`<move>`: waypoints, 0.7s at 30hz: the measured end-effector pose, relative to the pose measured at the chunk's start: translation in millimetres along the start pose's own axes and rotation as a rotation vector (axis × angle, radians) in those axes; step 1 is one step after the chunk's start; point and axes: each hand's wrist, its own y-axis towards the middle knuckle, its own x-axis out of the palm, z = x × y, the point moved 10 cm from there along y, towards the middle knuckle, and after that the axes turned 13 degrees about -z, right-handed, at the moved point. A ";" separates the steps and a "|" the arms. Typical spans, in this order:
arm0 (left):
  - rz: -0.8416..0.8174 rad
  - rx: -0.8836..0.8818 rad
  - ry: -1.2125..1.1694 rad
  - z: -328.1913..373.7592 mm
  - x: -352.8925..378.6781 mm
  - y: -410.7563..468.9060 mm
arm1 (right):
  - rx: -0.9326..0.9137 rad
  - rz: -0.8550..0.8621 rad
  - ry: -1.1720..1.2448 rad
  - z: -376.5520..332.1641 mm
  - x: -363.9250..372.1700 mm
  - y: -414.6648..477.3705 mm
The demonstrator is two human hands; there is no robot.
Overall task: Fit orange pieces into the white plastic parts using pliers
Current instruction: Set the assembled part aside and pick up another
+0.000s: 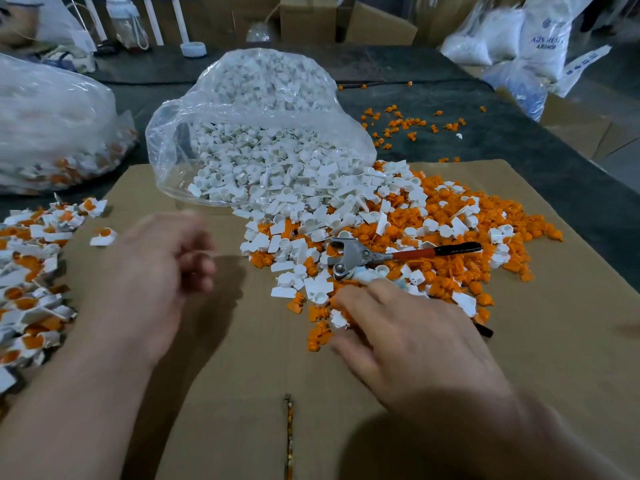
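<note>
The metal-headed pliers with red handles tipped in black (349,258) lie on the mixed heap just beyond the right hand's fingertips (375,287). Their jaws stand slightly apart, one handle runs off to the right, and the other disappears under the right hand (412,330), with only its black tip showing past the little-finger side. That hand lies flat on the heap, fingers straight and spread. Its thumb is hidden, so any grip on the buried handle cannot be seen. Under and ahead of those fingers, small orange plastic pieces (450,268) are mingled with small white plastic parts (311,206), which pour from the mouth of a clear plastic bag (263,109) further out. The left hand (156,271) hovers well to the left of the pliers, blurred. Its fingers (199,266) are curled inward, but I cannot tell whether they pinch anything. Left of them, a heap of white parts with orange inserts (31,271) is cut off by the picture edge. Beyond it, a second clear bag (52,126) holds similar contents that are hard to make out. Everything near the hands rests on a flat brown cardboard sheet (242,375). Past it is dark felt-like cloth (502,157) with scattered orange bits (408,123), then blurred boxes and white sacks (543,32).
</note>
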 end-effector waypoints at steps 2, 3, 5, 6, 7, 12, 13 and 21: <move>-0.025 0.109 0.586 7.7 22.8 -5.9 | -0.095 -0.056 0.059 -13.6 11.0 3.7; -0.062 0.150 0.848 9.8 35.7 -10.8 | -0.121 -0.098 0.057 -19.1 18.4 5.4; -0.128 0.131 1.093 4.9 47.2 -14.6 | -0.138 -0.127 0.011 -25.2 25.2 8.6; -0.182 0.115 1.131 -1.6 54.3 -15.5 | -0.143 -0.116 -0.019 -27.1 25.0 9.5; -0.221 0.117 1.144 -5.5 62.7 -17.5 | -0.142 -0.107 -0.045 -28.2 24.5 10.2; -0.252 0.206 1.134 -1.3 81.1 -20.7 | -0.120 -0.138 -0.070 -27.0 25.7 14.1; -0.250 0.213 1.121 -3.1 81.6 -19.8 | -0.114 -0.132 -0.065 -25.4 25.1 13.8; -0.180 0.209 0.849 0.5 68.7 -19.5 | -0.081 -0.058 0.059 -10.2 16.4 13.3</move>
